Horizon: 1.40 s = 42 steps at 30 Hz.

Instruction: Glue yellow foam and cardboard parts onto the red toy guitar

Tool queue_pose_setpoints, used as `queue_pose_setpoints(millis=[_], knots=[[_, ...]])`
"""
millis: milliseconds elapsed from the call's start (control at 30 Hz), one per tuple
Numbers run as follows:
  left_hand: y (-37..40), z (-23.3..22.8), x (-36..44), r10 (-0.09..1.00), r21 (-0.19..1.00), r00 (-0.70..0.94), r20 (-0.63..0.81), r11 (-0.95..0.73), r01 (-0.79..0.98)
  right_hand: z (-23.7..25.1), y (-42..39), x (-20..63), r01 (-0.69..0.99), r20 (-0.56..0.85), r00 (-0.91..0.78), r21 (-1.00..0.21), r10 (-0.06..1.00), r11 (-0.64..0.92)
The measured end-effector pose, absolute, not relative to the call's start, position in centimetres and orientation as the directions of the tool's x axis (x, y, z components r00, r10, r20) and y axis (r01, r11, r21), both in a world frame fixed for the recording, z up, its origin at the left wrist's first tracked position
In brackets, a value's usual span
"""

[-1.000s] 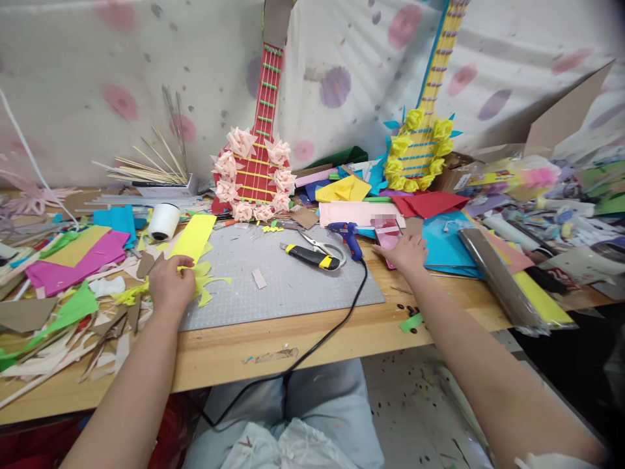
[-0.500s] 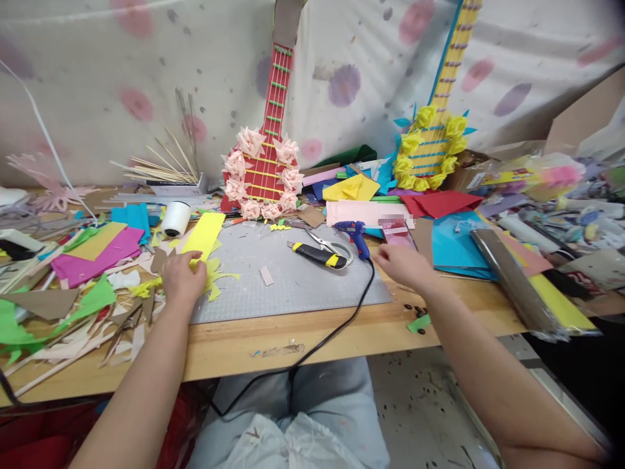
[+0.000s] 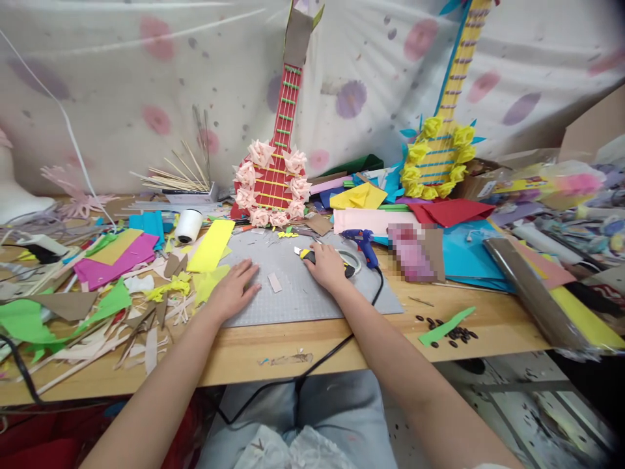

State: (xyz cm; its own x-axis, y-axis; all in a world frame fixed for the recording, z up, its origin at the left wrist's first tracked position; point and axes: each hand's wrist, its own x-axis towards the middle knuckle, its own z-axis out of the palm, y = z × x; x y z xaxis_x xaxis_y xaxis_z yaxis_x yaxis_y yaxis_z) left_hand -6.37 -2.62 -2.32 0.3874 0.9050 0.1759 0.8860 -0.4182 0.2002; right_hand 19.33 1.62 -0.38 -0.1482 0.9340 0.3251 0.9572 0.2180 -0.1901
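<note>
Right hand [image 3: 326,266] closes over the black-and-yellow utility knife [image 3: 308,255], lying crosswise; left hand [image 3: 236,290] rests flat, open, on the grey gridded cutting mat [image 3: 297,296].

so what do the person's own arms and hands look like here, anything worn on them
Both forearms are bare up to the frame edge, with no sleeves in view. The left hand and right hand show no gloves, and no rings, watch or bracelets that I can make out.

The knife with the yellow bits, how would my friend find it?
Start at the grey cutting mat mid-table. At its far edge, the right hand rests on the utility knife. Unlike the blue glue gun beside it, it's black and yellow.
</note>
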Motion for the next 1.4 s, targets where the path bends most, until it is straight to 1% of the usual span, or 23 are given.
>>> queue_pose_setpoints(millis=[167, 333, 467, 567, 633, 767, 833, 900, 1000, 1067, 1133, 1200, 1300, 1400], knots=[[-3.2, -1.9, -8.5, 0.893, 0.194, 0.432, 0.124, -0.449, 0.872, -0.9, 1.1, 19.2, 0.970, 0.309, -0.138, -0.149, 0.941, 0.191], [-4.6, -1.5, -13.4, 0.873, 0.209, 0.466, 0.140, -0.487, 0.848, -1.0, 1.3, 19.1, 0.978, 0.313, -0.104, -0.141, 0.944, 0.155], [-5.3, -1.0, -17.7, 0.888, 0.138, 0.423, 0.177, -0.448, 0.883, -1.2, 1.5, 19.0, 0.979, 0.316, -0.063, -0.166, 0.947, 0.121], [-5.3, -0.3, -20.4, 0.917, 0.074, 0.343, 0.205, -0.363, 0.929, -1.2, 1.6, 19.0, 0.980, 0.322, -0.025, -0.181, 0.947, 0.087], [-5.0, 0.3, -21.8, 0.939, 0.036, 0.262, 0.222, -0.277, 0.960, -1.1, 1.6, 19.0, 0.982, 0.320, -0.013, -0.176, 0.947, 0.073], [-4.1, 1.2, -23.5, 0.979, 0.027, 0.048, 0.198, -0.054, 0.998, -1.0, 1.4, 18.8, 0.983, 0.316, -0.014, -0.167, 0.949, 0.070], [-3.7, 1.6, -23.6, 0.976, 0.031, -0.031, 0.215, 0.025, 0.999, -0.9, 1.4, 18.8, 0.982, 0.323, -0.008, -0.177, 0.946, 0.069], [-3.2, 2.2, -23.1, 0.960, 0.025, -0.085, 0.268, 0.081, 0.996, -1.0, 1.3, 18.8, 0.980, 0.334, -0.001, -0.189, 0.942, 0.068], [-2.6, 3.5, -21.4, 0.937, -0.013, -0.154, 0.315, 0.166, 0.986, -1.1, 1.2, 18.8, 0.977, 0.347, 0.001, -0.199, 0.938, 0.072], [-2.1, 4.6, -20.0, 0.934, -0.071, -0.213, 0.288, 0.242, 0.968, -1.1, 1.2, 18.8, 0.976, 0.348, 0.000, -0.203, 0.937, 0.075], [-1.5, 5.6, -18.5, 0.922, -0.095, -0.267, 0.281, 0.303, 0.948, -1.1, 1.1, 18.9, 0.976, 0.348, 0.000, -0.205, 0.938, 0.076], [-0.8, 6.4, -17.5, 0.928, -0.069, -0.287, 0.237, 0.311, 0.948, -1.1, 1.1, 18.9, 0.976, 0.344, 0.005, -0.208, 0.939, 0.071], [-0.1, 7.2, -16.9, 0.928, -0.056, -0.300, 0.221, 0.320, 0.946, -1.1, 1.1, 19.0, 0.976, 0.340, 0.013, -0.209, 0.940, 0.062], [0.3, 7.6, -16.9, 0.921, -0.010, -0.368, 0.127, 0.372, 0.928, -1.0, 1.1, 19.0, 0.980, 0.333, 0.009, -0.193, 0.943, 0.058]])
